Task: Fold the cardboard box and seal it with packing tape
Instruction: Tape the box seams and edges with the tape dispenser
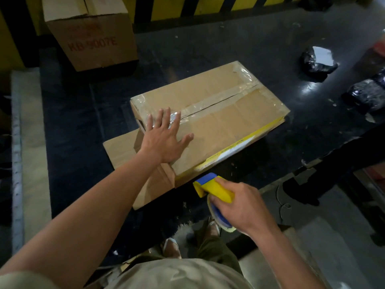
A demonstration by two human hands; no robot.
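Observation:
A brown cardboard box [225,113] lies on a dark table, its top flaps closed and clear tape running along the middle seam and both ends. My left hand [166,138] rests flat on the near left end of the top, fingers spread. A loose flap [120,151] sticks out on the table below that hand. My right hand [239,205] grips a yellow and blue tape dispenser [212,188] just off the box's near corner, with the tape roll under my palm.
A taller cardboard box [91,32] with red print stands at the back left. Black plastic-wrapped parcels [316,61] lie at the right, another [366,94] beyond them. The dark table [73,122] ends near my body; a yellow-black striped barrier runs behind.

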